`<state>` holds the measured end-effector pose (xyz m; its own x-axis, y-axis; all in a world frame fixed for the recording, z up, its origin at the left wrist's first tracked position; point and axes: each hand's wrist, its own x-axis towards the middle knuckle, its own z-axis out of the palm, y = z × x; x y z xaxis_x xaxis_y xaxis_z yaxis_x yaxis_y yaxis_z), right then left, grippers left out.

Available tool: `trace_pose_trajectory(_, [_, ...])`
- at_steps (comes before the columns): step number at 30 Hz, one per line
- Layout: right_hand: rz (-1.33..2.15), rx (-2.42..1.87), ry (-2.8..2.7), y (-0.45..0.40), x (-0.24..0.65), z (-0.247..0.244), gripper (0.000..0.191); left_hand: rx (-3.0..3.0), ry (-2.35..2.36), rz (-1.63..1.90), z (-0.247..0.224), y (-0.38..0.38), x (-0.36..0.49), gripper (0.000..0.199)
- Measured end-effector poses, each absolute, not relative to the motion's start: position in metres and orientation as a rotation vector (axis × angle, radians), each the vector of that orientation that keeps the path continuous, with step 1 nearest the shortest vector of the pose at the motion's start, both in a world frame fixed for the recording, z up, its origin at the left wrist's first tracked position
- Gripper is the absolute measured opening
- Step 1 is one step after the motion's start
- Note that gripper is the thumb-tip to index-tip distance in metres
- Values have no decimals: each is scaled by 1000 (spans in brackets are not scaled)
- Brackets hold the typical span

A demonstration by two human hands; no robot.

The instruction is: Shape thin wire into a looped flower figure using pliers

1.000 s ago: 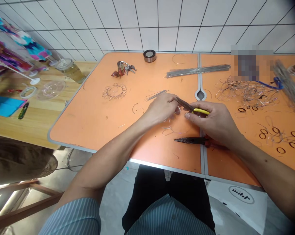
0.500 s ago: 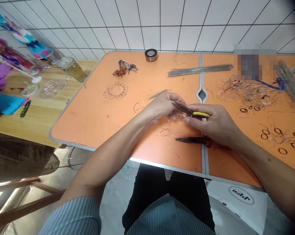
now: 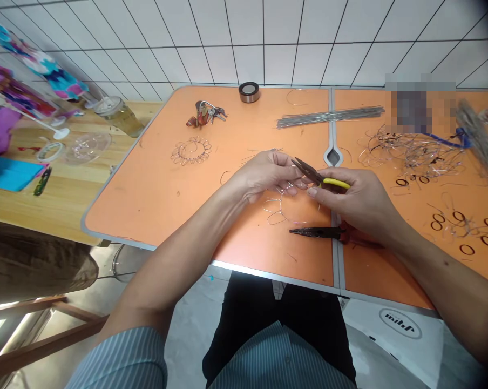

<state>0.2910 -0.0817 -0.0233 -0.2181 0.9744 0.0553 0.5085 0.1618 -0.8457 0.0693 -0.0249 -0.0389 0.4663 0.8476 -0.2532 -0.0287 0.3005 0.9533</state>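
Note:
My left hand [image 3: 273, 172] pinches a thin wire ring with small loops [image 3: 282, 210], held just above the orange table [image 3: 155, 194]. In my right hand [image 3: 351, 197] are needle-nose pliers with a yellow handle [image 3: 336, 183]; their dark jaws point up and left, close to my left fingertips. My right fingertips are near the ring's upper edge, and whether they touch it I cannot tell. A second pair of long-nose pliers [image 3: 314, 232] lies below on the table, its handle partly hidden under my right wrist. Several short wires [image 3: 264, 154] lie behind my left hand.
A looped wire ring [image 3: 191, 151], keys [image 3: 211, 112] and a tape roll [image 3: 249, 92] sit on the left half. A bundle of straight wires [image 3: 329, 116] lies across the table seam. Tangled wire [image 3: 414, 151] and several small dark rings [image 3: 466, 249] are at right.
The pliers' jaws have shifted slightly right and up, and now tilt more steeply. My left hand has turned a little, and the wire ring shows more of its loops.

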Motion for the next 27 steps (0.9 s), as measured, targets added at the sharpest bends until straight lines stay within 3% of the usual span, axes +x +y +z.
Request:
trace_pose_trajectory(18, [859,-1531,-1848,-84,289,-23,23,1313,1014,821,-34,-36,82,12])
trace_pose_trajectory(22, [888,-1485,-1823,-82,291,-23,20,1267,953,823,-35,-33,81,4])
trace_pose_trajectory(27, [929,-1490,-1775,-79,293,-25,17,1186,948,841,-39,-29,79,14])
